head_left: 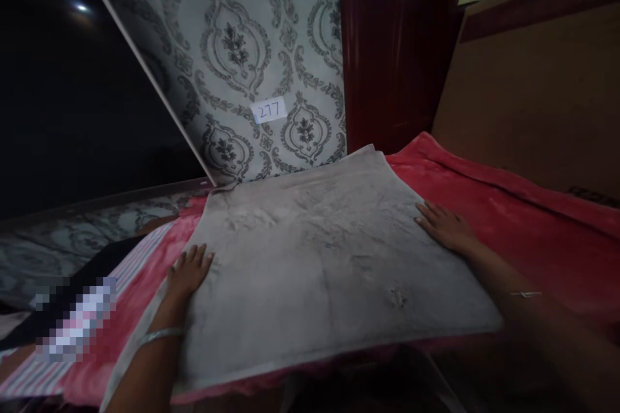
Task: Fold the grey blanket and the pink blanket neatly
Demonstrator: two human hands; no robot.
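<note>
A grey cloth [290, 271] lies spread out over a red blanket [513, 232], with faint creases and a small embroidered-looking patch near its front right. On the cloth's left edge rests my left hand [190, 269], fingers apart and palm down. My right hand [443, 226] lies flat at the right edge, its fingertips on the grey fabric and the forearm crossing over the cloth and blanket. Neither hand grips anything that I can see.
Patterned wallpaper [237, 51] with a paper label reading 277 [269, 110] stands behind. A dark screen-like panel [87, 90] is at left, a large cardboard box [537, 90] at right. Striped cloth [130, 264] shows at the left.
</note>
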